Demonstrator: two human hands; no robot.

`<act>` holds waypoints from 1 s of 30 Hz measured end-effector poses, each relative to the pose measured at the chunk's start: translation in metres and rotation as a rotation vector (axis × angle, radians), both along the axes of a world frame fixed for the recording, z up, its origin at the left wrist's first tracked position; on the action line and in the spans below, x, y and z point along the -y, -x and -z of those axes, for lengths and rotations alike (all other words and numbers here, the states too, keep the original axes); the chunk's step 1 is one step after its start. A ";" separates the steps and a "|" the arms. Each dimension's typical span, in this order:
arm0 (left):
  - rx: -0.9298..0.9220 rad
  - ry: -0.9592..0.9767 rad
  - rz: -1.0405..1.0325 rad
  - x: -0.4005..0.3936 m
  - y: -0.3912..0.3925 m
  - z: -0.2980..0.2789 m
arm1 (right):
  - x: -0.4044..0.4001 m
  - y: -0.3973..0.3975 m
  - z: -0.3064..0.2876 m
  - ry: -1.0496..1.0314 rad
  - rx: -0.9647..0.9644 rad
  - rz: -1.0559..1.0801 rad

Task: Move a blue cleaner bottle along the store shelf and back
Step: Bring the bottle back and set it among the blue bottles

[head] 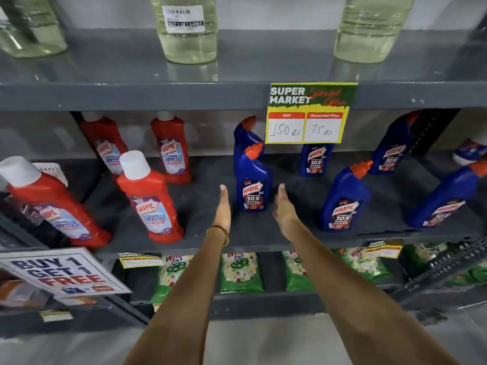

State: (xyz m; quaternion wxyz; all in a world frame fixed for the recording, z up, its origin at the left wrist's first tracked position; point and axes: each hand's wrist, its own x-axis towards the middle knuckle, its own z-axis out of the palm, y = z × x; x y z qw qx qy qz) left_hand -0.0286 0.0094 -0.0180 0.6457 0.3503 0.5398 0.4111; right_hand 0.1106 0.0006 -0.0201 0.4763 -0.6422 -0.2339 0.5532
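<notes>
A blue cleaner bottle (252,180) with an orange-red cap stands upright on the dark grey middle shelf (263,233), a second blue bottle close behind it. My left hand (223,206) reaches in flat just left of the bottle, a gold bangle on the wrist. My right hand (283,206) is stretched out just right of it. Both hands have straight fingers, stand a short gap away from the bottle, and hold nothing.
Red bathroom cleaner bottles (150,198) stand to the left, more blue bottles (345,201) to the right. A yellow price tag (308,114) hangs from the shelf above, which carries clear bottles of pale liquid (188,30). Green detergent packs (241,272) lie below.
</notes>
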 end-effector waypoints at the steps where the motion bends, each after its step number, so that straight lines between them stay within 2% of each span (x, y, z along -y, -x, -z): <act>1: 0.009 -0.005 0.001 -0.003 -0.003 -0.001 | -0.005 0.000 0.000 0.006 -0.040 -0.022; 5: 0.041 -0.044 0.076 -0.007 -0.013 -0.003 | -0.018 -0.004 0.003 -0.019 -0.167 -0.146; 10: 0.061 -0.078 0.057 -0.004 -0.017 0.002 | -0.017 -0.007 0.008 -0.044 -0.117 -0.200; 20: 0.063 -0.074 0.091 0.034 -0.012 -0.002 | 0.019 -0.007 0.019 -0.072 -0.149 -0.199; 23: 0.053 -0.091 0.084 0.050 -0.010 0.000 | 0.033 -0.008 0.024 -0.071 -0.054 -0.194; 26: 0.054 -0.089 0.092 0.061 -0.008 0.003 | 0.043 -0.005 0.026 -0.071 -0.079 -0.207; 30: 0.053 -0.097 0.092 0.065 -0.005 0.006 | 0.053 -0.006 0.027 -0.073 0.017 -0.224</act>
